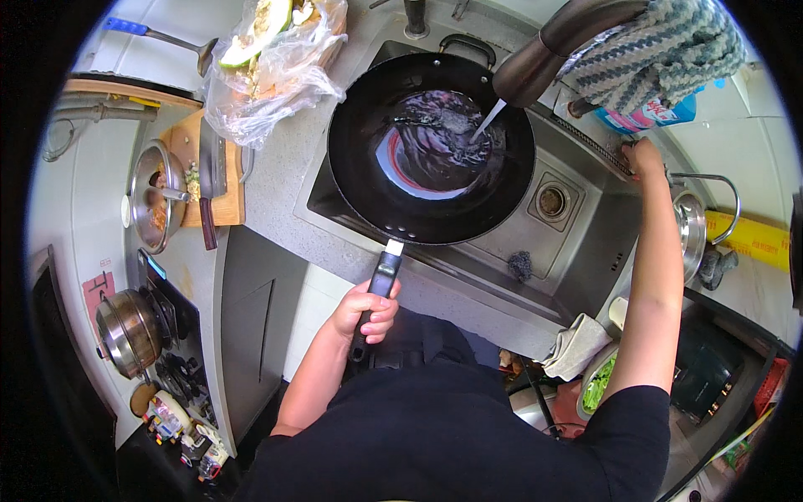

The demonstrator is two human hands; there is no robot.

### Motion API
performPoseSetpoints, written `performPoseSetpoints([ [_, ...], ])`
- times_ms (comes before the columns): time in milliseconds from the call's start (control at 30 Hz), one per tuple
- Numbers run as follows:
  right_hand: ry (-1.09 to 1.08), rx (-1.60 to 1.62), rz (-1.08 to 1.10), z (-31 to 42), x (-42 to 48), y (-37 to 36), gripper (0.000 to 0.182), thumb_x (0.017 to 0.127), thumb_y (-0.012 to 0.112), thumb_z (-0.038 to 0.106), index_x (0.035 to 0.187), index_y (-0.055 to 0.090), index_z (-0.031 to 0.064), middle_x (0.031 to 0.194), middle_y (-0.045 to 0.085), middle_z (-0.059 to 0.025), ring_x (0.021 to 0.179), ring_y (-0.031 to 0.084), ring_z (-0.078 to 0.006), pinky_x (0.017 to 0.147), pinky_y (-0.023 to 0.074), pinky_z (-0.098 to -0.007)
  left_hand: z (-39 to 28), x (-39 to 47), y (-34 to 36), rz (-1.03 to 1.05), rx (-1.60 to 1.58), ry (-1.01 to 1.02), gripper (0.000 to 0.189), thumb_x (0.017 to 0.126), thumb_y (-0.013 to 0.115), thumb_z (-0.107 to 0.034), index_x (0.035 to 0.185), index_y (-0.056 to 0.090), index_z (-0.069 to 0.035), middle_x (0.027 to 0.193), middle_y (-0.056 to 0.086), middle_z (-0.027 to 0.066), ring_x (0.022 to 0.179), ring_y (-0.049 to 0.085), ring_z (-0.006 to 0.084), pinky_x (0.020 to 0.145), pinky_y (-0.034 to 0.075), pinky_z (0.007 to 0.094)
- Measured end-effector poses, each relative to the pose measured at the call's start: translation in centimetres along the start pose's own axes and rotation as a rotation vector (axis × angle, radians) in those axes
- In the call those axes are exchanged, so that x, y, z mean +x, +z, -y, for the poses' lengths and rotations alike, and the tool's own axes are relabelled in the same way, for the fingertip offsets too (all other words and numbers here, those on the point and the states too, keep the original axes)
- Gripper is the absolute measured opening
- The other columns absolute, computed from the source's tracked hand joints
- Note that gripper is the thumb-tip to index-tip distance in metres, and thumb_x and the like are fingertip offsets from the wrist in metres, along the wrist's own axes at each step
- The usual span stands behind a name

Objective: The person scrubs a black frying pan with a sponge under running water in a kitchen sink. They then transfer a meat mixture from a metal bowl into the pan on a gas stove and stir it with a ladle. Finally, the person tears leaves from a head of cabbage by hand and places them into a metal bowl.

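Observation:
My left hand (366, 314) is closed around the black handle (384, 276) of a large dark wok (357, 182). The wok rests over the left part of a stainless steel sink (583, 207). A stream runs from the dark faucet (524, 72) into the water (439, 144) pooled in it. With my right arm stretched out, my right hand (645, 158) is at the sink's far right edge, below a blue and pink bottle (652, 119). A small dark thing shows at its fingertips; whether it is gripped cannot be made out.
A plastic bag (276, 94) with melon scraps lies on the counter's left. Beyond are a cleaver (213, 163) on a wooden board (231, 204) and a steel bowl (141, 207). A scouring pad (520, 266) lies in the sink; a striped towel (652, 59) hangs near the faucet.

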State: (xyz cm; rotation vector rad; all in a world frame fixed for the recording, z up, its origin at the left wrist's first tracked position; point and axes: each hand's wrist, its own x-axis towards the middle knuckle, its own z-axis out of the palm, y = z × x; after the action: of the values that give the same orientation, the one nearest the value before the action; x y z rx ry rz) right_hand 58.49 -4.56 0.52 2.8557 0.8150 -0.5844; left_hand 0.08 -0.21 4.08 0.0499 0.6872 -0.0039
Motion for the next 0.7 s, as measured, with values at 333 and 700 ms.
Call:
performPoseSetpoints([
  [333, -0.397, -0.253, -0.22, -2.9, 0.4, 1.1, 0.047, 0.077, 0.066, 0.023, 0.114, 0.052, -0.0018, 0.103, 0.062, -0.026, 0.096, 0.059, -0.041, 0.084, 0.0473, -0.0472, 0.3, 1.3, -0.7, -0.153, 0.263, 0.095, 0.018, 0.08, 0.054, -0.002, 0.091, 0.041, -0.007, 0.056, 0.042, 0.0038, 0.036, 0.041, 0.0119, 0.032, 0.036, 0.0278],
  [700, -0.054, -0.174, -0.153, -0.1, -0.7, 0.0, 0.042, 0.084, 0.051, 0.036, 0.102, 0.062, -0.0005, 0.104, 0.061, -0.0269, 0.099, 0.059, -0.0417, 0.086, 0.0466, -0.047, 0.2, 1.9, -0.4, -0.574, 0.913, 0.285, 0.042, 0.079, 0.052, -0.002, 0.12, 0.042, 0.0, 0.056, 0.049, 0.0032, 0.039, 0.048, 0.0127, 0.038, 0.041, 0.0281],
])
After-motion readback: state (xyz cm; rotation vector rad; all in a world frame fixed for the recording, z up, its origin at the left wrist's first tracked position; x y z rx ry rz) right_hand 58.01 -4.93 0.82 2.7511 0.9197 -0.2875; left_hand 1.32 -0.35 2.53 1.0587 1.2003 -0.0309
